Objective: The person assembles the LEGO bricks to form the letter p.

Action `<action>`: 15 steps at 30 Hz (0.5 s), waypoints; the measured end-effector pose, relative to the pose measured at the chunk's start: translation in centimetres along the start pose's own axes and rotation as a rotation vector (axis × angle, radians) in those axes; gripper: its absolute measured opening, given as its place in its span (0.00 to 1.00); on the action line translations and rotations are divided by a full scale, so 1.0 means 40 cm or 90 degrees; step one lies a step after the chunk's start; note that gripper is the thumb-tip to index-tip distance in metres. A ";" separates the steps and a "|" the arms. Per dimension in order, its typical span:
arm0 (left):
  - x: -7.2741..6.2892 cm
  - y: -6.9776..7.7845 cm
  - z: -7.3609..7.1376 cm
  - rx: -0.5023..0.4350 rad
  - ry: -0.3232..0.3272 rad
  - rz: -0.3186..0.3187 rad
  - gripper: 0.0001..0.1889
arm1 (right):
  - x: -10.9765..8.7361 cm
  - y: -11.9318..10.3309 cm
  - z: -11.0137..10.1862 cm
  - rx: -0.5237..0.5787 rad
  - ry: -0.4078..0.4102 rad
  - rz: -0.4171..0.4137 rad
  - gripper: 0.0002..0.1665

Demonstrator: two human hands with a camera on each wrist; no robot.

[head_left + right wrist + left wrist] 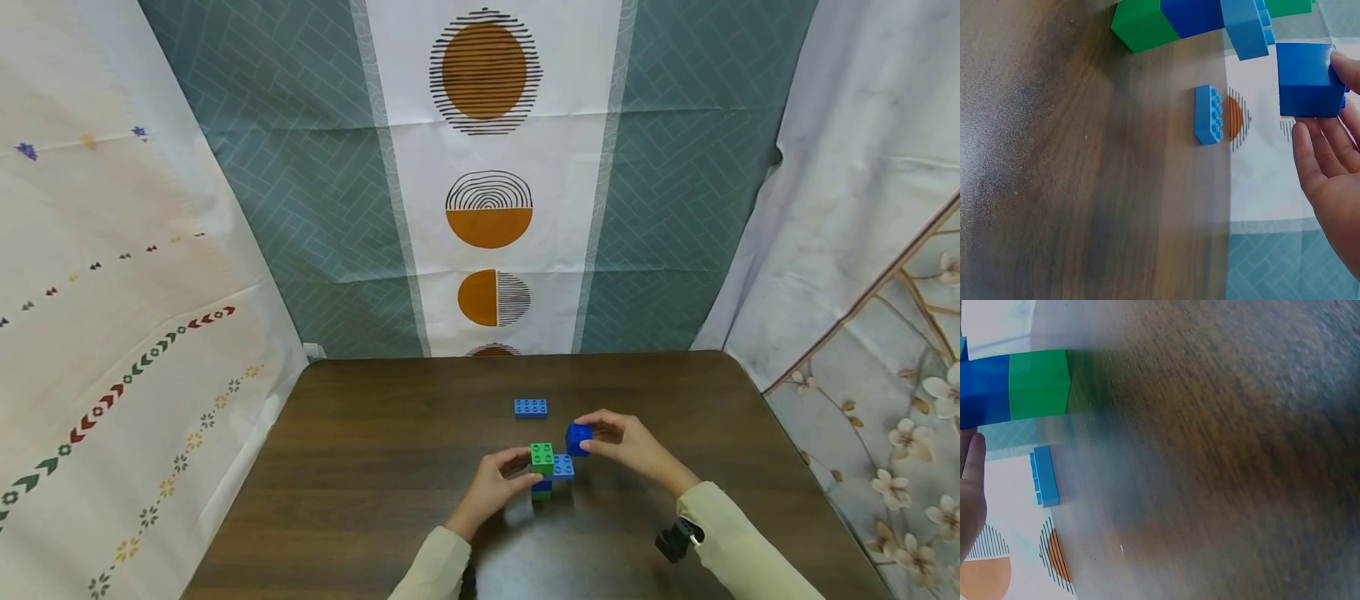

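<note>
The bench (352, 483) is dark brown, with streaky wood grain, a slight gloss and rounded far corners. The stack (546, 470) stands on it, its green bottom block (1039, 385) lowest. Beyond the stack, nearer the far edge, a light blue brick (531, 412) lies apart, studs up in two rows of four. On the near side of the stack the surface catches a pale sheen.
</note>
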State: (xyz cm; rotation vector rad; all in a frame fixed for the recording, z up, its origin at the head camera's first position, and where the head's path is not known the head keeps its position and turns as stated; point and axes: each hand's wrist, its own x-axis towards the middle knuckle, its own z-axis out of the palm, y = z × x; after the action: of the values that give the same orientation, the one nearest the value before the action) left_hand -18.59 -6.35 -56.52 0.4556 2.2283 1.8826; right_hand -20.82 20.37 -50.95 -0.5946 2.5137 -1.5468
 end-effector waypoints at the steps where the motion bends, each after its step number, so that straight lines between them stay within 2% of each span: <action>1: 0.000 0.000 0.001 0.000 0.000 0.002 0.20 | -0.003 -0.008 0.000 0.002 -0.003 -0.002 0.21; 5: -0.003 0.010 0.003 -0.002 0.001 0.013 0.20 | -0.012 -0.033 0.002 0.011 -0.012 -0.008 0.21; 12: -0.023 0.071 0.001 0.006 -0.002 0.005 0.19 | -0.023 -0.026 0.008 0.020 -0.030 -0.031 0.21; 15: -0.020 0.060 0.002 0.005 -0.001 0.005 0.19 | -0.027 -0.019 0.010 0.033 -0.033 -0.043 0.21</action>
State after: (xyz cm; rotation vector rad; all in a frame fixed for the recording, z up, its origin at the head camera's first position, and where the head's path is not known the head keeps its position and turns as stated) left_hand -17.55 -6.21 -54.19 0.4680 2.2377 1.8769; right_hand -19.52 20.18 -50.57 -0.7094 2.4315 -1.5932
